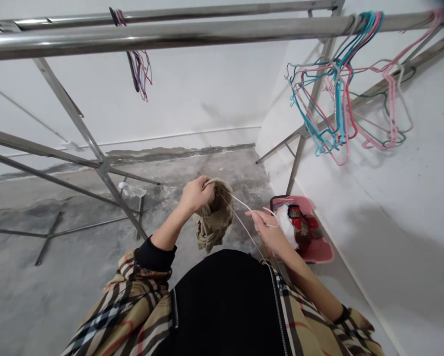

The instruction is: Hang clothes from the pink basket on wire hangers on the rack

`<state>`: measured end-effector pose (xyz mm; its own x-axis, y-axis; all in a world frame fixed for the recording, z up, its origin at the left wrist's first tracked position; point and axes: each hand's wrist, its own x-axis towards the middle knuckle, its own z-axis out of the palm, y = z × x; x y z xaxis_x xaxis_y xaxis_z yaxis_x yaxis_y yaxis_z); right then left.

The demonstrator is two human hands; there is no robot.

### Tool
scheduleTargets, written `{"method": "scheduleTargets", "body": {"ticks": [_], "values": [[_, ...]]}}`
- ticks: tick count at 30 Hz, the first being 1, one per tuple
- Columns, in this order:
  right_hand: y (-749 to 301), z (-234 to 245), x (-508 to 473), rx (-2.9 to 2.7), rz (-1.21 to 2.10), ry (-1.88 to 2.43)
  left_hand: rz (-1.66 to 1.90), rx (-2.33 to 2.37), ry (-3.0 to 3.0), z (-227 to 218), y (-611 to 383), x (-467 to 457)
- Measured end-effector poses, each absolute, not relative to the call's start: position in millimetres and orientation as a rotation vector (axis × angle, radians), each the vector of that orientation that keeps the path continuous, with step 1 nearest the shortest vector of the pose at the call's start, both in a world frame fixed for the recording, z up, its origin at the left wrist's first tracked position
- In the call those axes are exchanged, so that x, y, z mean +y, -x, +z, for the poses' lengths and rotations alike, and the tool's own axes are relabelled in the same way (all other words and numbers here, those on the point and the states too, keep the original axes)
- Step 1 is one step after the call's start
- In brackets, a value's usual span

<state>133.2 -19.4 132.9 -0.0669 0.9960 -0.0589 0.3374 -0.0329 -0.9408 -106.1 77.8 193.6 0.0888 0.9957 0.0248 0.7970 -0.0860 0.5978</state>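
My left hand (195,194) is closed on the top edge of a small beige garment (214,220) that hangs crumpled below it. My right hand (268,230) pinches a thin white wire hanger (244,205), whose wire runs up to the garment's opening near my left hand. Both hands are held in front of my body, over a grey concrete floor.
A steel drying rack has two rails (170,34) overhead and slanted legs (103,168) at left. Coloured hangers (336,99) hang at upper right, and a few more hangers (140,69) hang at upper left. A pink basket (320,249) with clothes sits by the white wall on the right.
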Motion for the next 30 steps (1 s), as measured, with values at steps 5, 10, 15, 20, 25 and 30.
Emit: {"method": "scheduleTargets", "body": {"ticks": [5, 10, 15, 20, 25, 30], "values": [[-122.3, 123.4, -3.3, -1.592, 1.167, 1.325, 0.585, 1.436, -2.036, 190.8, 80.8, 48.9], [-116.6, 99.8, 14.3, -1.474, 1.015, 1.201, 0.242, 1.066, -2.327, 201.7, 62.7, 14.6], [-133.8, 105.9, 16.0, -1.569, 0.902, 1.228, 0.339, 1.090, -2.733, 221.3, 79.1, 25.6], [-145.3, 145.0, 25.1, -1.791, 0.778, 1.167, 0.559, 1.181, -3.075, 234.3, 93.3, 54.1], [-147.6, 163.7, 27.7, -1.647, 0.518, 1.159, 0.456, 1.284, -3.016, 232.0, 100.4, 57.5], [-145.1, 133.4, 1.5, -1.222, 0.114, 1.395, 0.664, 1.663, -2.786, 232.8, 110.4, 47.3]]}}
